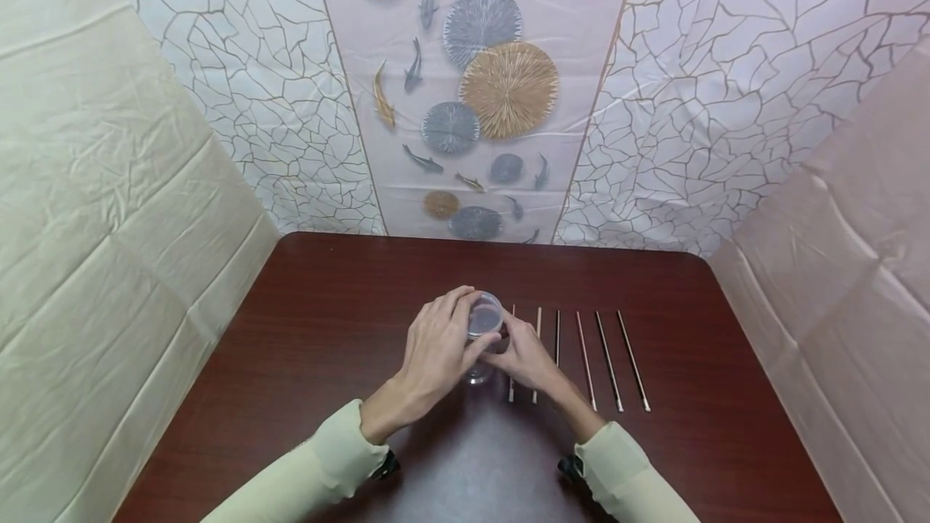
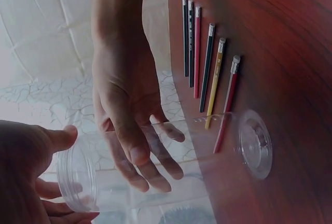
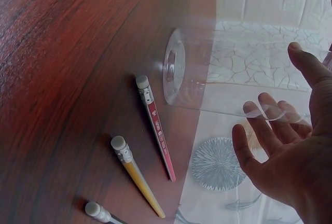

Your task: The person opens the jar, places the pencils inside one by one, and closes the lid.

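A clear plastic jar (image 1: 484, 318) stands upright on the table, its base (image 2: 255, 146) on the wood. My left hand (image 1: 439, 341) grips its round top end, thumb and fingers on opposite sides of the ribbed rim (image 2: 78, 175). Around the jar's body is my right hand (image 1: 529, 357), with the thumb on one side and the fingers (image 3: 264, 130) on the other. Through the transparent wall, those fingers show in the left wrist view. Nearest the jar lies a red pencil (image 3: 160, 136), then a yellow pencil (image 3: 139, 180).
Several pencils lie in a spaced row to the right of the jar, eraser ends toward me, among them a black pencil (image 1: 557, 337) and another red pencil (image 1: 585, 361). The dark red-brown table (image 1: 291, 361) meets a patterned cloth (image 1: 465, 168) at the back.
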Demonstrator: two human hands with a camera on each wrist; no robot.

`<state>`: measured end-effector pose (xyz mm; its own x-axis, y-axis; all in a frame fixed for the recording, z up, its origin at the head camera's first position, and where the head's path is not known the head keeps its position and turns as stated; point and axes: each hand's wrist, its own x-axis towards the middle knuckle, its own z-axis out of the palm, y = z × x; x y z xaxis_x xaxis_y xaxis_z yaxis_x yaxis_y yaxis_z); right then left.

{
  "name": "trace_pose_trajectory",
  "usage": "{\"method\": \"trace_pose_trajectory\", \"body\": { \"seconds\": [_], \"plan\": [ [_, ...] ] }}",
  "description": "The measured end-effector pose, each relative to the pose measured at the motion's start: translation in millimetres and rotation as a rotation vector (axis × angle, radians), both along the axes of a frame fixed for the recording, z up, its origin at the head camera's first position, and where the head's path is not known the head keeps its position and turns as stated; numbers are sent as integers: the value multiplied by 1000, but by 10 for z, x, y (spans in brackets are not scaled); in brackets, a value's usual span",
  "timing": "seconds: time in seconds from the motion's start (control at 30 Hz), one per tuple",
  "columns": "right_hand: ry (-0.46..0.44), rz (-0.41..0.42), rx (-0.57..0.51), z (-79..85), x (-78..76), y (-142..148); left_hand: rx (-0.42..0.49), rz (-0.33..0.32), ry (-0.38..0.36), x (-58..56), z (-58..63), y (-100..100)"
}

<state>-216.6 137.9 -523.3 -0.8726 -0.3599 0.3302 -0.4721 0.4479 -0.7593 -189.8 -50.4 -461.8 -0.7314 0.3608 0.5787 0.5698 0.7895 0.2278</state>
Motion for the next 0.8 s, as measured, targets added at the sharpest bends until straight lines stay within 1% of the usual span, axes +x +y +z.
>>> {"method": "trace_pose_trajectory", "body": {
  "seconds": [0.07, 0.17, 0.3, 0.37, 0.47, 0.67, 0.8],
  "plan": [
    [-2, 6, -1, 3, -2, 1, 3, 4, 2, 2, -6, 6],
    [-2, 21, 1, 3, -12, 5, 16, -2, -13, -18, -8, -3],
    [-25, 37, 7, 0, -27, 15, 54, -53, -76, -77, 8, -57],
    [-39, 32, 16, 3, -31, 29, 75, -97, -109, -113, 22, -88],
    [-49, 32, 23, 9, -32, 33, 96, -184, -157, -168, 35, -140],
    [-54, 22, 18, 13, -25, 29, 89, -374, -243, -301, 52, -229],
    [-62, 16, 27, 27, -19, 17, 105, -460, -290, -384, 81, -290]
  ]
}}
